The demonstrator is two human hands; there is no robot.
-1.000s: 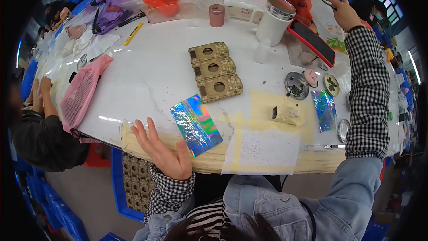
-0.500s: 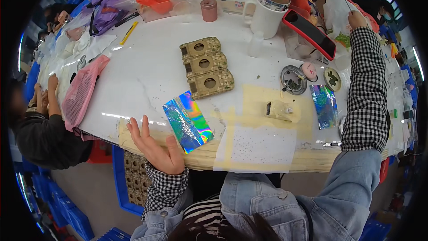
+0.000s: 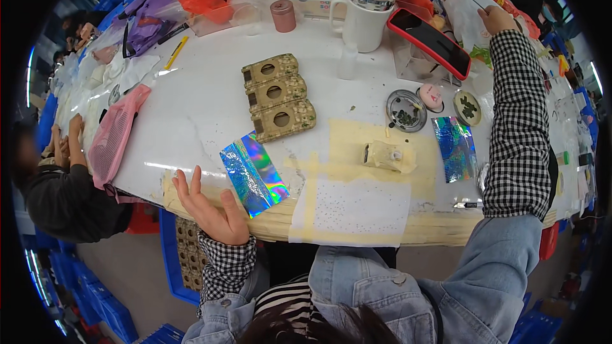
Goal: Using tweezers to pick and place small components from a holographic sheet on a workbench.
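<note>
My left hand (image 3: pixel 211 211) is held palm up at the table's front edge, fingers spread, with nothing in it. Just right of it lies a shiny holographic sheet (image 3: pixel 255 175). Stretched to the far right, my right hand (image 3: pixel 498 20) is closed around a thin, dark, pointed tool (image 3: pixel 477 3), too small to name surely; it is over a white plastic bag (image 3: pixel 460 9). Three joined camouflage-patterned pieces with round holes (image 3: pixel 275 97) rest mid-table. A small cream-coloured block (image 3: pixel 390 155) sits on yellowish tape, behind a white sheet dotted with tiny specks (image 3: pixel 354 213).
A red-cased phone (image 3: pixel 430 44) leans by a white lidded mug (image 3: pixel 363 22). Round dishes of dark bits (image 3: pixel 406 111) (image 3: pixel 467 108) and a second holographic sheet (image 3: pixel 454 150) lie at right. A pink mesh pouch (image 3: pixel 118 137) is at left, near another person's arms (image 3: pixel 73 143).
The whole view has shifted slightly, so the table things appear farther left. My right hand stays stretched out with the thin tool; my left hand remains spread and empty.
</note>
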